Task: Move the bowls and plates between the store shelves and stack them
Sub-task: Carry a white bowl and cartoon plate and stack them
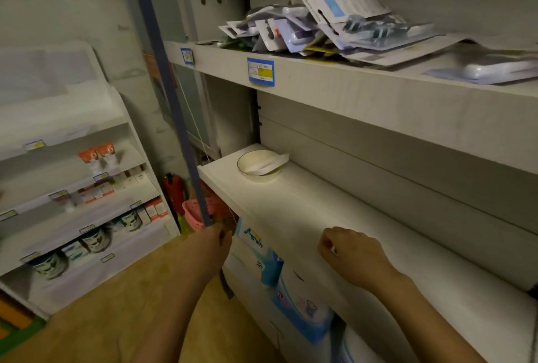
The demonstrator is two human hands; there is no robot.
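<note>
We see one bowl (259,165) standing upright on the middle shelf (320,208), mouth up, close to the shelf's far left end and just in front of the back panel. Being round, it has no long axis of its own. A white strip (270,162) lies across its mouth, running from the right rim, where it sticks out past the edge, down toward the left inside; what the strip is made of we cannot tell. The bowl is cream-white and shallow, with a thin dark line round the rim.

Our left hand (217,239) is just off the shelf's front edge, forearm reaching up from the lower left. Its fingers are closed round a thin blue strap (171,95) that rises steeply to the upper left, out of view. Our right hand (349,249) rests over the near part of the shelf, back of the hand up, fingers curled into a loose fist with the thumb tucked at the left; we see nothing in it. Both hands are well apart from the bowl.

On the upper shelf (378,95) lies a heap of blister packs (326,28). Blue-and-white packages (294,298) sit below the middle shelf. A pink basket (193,212) stands on the floor behind the strap, and a rack (75,188) with tins and small boxes fills the left.
</note>
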